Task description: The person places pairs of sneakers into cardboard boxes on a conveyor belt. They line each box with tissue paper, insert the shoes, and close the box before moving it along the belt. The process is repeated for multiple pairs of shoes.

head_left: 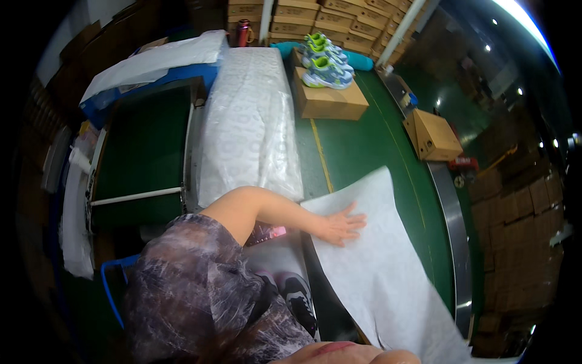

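Observation:
My left arm reaches across to the right, and my left hand [342,227] lies flat, fingers spread, on a large white sheet [394,273]. The sheet looks like paper or thin foam and covers part of a green belt. Its near end bends and runs down toward the lower edge of the view. My right hand is not in view. Beneath my left forearm a small pink and dark item [276,232] shows in part.
Several grey-blue and lime sneakers [327,71] stand on a brown carton [333,102] on the green belt [388,139]. Left of it is a plastic-wrapped white stack [248,121]. A metal rail [445,212] edges the belt; an open carton [433,136] sits there. Another dark green conveyor [142,145] is left.

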### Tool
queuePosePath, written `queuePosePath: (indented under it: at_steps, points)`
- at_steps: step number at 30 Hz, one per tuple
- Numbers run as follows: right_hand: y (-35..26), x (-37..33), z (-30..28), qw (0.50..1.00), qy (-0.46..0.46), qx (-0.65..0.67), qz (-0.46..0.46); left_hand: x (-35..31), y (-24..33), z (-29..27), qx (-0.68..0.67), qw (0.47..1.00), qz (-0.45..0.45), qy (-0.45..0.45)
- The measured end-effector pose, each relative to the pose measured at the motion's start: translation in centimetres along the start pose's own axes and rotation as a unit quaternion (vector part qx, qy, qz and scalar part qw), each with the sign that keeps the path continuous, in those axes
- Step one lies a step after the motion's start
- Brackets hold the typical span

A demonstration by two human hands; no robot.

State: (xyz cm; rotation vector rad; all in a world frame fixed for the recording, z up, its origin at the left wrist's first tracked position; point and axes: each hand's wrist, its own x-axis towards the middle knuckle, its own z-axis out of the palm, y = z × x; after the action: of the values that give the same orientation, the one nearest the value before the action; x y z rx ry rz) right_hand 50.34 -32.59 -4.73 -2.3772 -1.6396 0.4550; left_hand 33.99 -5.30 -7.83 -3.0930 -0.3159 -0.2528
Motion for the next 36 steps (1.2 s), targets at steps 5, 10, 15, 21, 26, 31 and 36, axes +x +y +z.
queuePosePath:
  at_steps: [5,10,15,21,26,31,36]
  points:
    - [-1.6,0.0,1.2,1.0,-0.002,-0.019,-0.016,-3.9,-3.0,-2.4,-0.111,0.927,-0.351,0.07]
    - [-3.9,-0.1,2.3,0.998,-0.004,-0.037,-0.045,-6.3,-5.7,1.5,-0.392,0.812,-0.432,0.028]
    - [-4.7,-1.9,4.0,0.998,-0.009,-0.052,-0.046,-5.5,-2.2,-1.2,-0.615,0.669,-0.414,-0.049]
    - [-6.0,-4.6,6.0,0.995,-0.008,-0.073,-0.067,-4.4,-1.0,2.0,-0.559,0.733,-0.387,-0.015]
    - [-7.9,-9.9,7.3,0.983,0.008,-0.126,-0.131,-3.8,-2.0,-0.2,-0.593,0.742,-0.306,-0.062]
    - [-13.4,-10.0,2.8,0.972,0.01,-0.1,-0.211,-4.0,-5.5,5.4,-0.618,0.605,-0.457,0.207]
    - [-15.1,-7.5,-4.6,0.888,0.164,0.411,0.126,-2.6,-4.5,8.8,-0.534,0.655,-0.461,0.269]
